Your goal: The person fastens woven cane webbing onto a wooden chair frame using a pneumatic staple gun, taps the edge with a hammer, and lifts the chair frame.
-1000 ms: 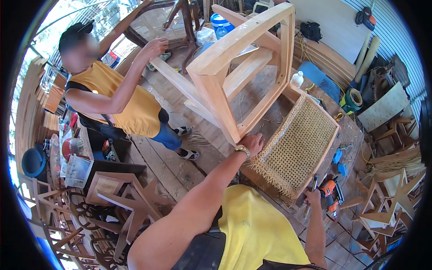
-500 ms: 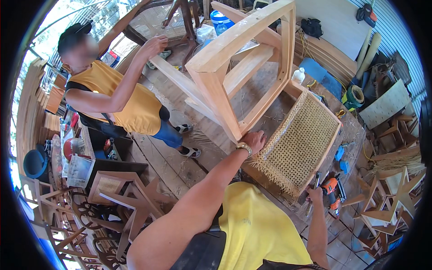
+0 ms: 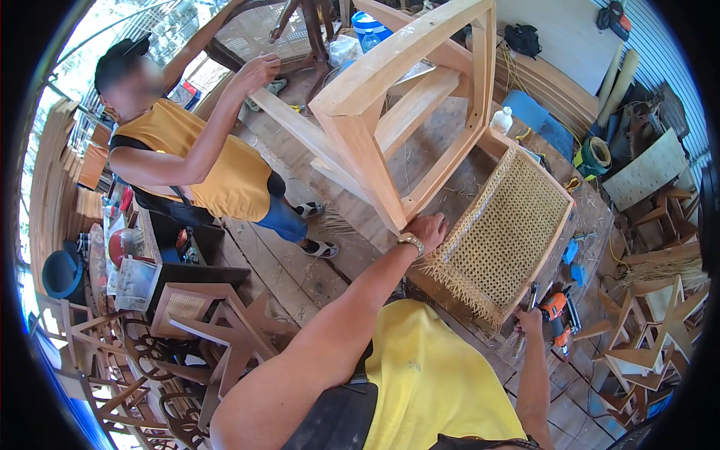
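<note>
My left hand, with a watch at the wrist, is closed at the lower corner of a bare wooden chair frame, which lies tipped on the workbench. Just right of that hand is a woven cane panel set in a wooden frame, its loose strands fringing the near edge. My right hand is closed around a slim tool with a metal end, beside the panel's near right corner; its exact kind is unclear. An orange and black nail gun lies right next to this hand.
Across the bench stands a person in an orange top, one hand close to a chair leg. Blue tool pieces and a white bottle rest on the bench. Wooden chair parts are piled at right, more chairs at left.
The view has shifted slightly. Both my hands keep their places by the chair frame and the cane panel; nothing else has visibly moved.
</note>
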`<state>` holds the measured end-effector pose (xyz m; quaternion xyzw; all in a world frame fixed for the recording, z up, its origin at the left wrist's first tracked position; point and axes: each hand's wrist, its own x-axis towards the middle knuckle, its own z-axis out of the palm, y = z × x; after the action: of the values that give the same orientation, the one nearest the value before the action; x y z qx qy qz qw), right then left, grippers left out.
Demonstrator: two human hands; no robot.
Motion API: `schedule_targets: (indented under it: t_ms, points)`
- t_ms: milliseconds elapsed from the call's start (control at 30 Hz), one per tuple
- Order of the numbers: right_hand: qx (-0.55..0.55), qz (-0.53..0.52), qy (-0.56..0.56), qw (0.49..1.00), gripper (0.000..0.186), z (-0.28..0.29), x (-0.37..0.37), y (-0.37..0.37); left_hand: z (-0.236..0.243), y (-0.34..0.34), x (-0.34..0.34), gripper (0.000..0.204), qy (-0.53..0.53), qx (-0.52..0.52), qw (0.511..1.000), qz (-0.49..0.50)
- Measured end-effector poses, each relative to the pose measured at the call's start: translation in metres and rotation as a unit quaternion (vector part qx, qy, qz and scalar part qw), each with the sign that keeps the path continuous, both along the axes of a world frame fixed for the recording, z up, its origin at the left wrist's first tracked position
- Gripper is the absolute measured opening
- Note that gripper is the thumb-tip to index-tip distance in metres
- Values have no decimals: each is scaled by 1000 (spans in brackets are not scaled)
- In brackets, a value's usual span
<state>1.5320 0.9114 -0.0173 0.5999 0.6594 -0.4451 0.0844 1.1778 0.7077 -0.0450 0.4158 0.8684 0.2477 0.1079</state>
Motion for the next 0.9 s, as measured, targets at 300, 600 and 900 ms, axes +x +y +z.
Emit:
schedule_targets:
  t_ms: [300,600,900]
  points:
    - [-15,-13,-12,1000,24,-3,3,2,-10,1,-2,26,20,17,1000,0]
    - [-13,-20,-12,1000,21,-2,0,1,-2,1,-2,26,13,1,1000,-3]
    - [-9,-8,-24,1000,25,-5,1,2,-4,1,0,24,4,18,1000,4]
